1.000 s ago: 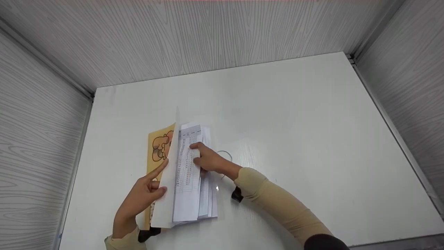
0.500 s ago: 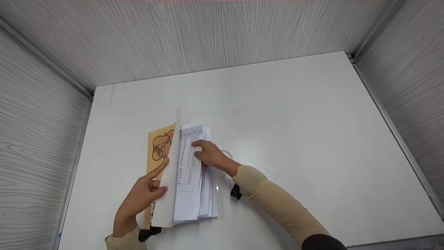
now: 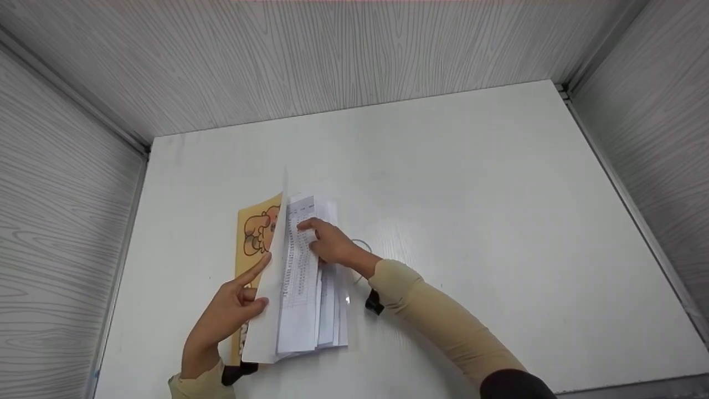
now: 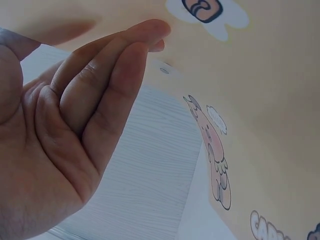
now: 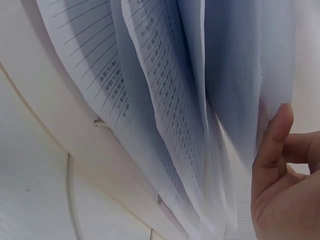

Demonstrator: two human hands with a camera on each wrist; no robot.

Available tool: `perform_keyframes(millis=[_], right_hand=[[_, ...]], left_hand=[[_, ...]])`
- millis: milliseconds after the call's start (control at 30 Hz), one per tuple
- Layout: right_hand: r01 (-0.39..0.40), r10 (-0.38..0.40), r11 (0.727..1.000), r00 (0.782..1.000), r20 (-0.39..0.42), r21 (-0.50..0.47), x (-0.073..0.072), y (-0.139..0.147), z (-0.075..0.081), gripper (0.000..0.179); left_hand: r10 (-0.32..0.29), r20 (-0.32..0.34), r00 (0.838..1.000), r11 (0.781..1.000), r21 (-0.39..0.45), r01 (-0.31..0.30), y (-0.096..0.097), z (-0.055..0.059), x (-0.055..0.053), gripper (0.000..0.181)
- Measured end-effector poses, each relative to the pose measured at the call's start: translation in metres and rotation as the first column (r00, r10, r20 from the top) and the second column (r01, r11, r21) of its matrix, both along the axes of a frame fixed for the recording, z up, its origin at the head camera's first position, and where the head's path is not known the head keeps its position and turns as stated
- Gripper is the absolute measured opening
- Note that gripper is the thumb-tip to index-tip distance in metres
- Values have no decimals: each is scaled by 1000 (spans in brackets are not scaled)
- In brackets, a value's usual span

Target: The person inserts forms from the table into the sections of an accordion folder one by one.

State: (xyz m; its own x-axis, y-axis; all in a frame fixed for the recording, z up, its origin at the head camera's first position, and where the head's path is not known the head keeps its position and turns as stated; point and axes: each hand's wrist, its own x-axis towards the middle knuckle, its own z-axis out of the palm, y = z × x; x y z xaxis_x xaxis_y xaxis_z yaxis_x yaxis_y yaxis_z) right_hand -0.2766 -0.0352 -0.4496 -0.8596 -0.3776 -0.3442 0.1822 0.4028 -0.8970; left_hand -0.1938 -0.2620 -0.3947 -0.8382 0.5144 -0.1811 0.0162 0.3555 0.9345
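A yellow folder cover (image 3: 247, 271) with a cartoon bear print lies at left in the head view, its white inner side (image 3: 265, 332) raised. My left hand (image 3: 224, 313) holds this cover, index finger and thumb against the white side, the other fingers by the yellow side. To the right lie white printed sheets (image 3: 302, 327) with columns of text, several of them loosely layered. My right hand (image 3: 332, 244) grips the top sheet near its right edge, index finger reaching over the print. In the right wrist view the fingers pinch a lifted sheet (image 5: 235, 80).
Beneath everything is a white table (image 3: 471, 221). Grey wood-grain panels (image 3: 343, 61) rise at the back and both sides. A thin cord loop (image 3: 361, 244) lies beside the papers, partly hidden by the right wrist. Black wrist cameras (image 3: 374, 302) sit under the forearms.
My right hand shifted slightly right, then back left and a little upward, with the top sheet curling left along with it. The left hand and cover stay nearly still.
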Motion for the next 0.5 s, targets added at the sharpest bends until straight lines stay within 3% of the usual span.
perform_keyframes(millis=[300, 500], right_hand=[[-9, 8, 1000, 1000, 30, 11, -4, 0, -6, 45], [-9, 15, 996, 997, 70, -88, -1, 9, -6, 44]], left_hand=[[-3, 14, 1000, 1000, -18, 3, 2, -3, -2, 74], [18, 26, 1000, 999, -41, -17, 3, -2, -2, 74]])
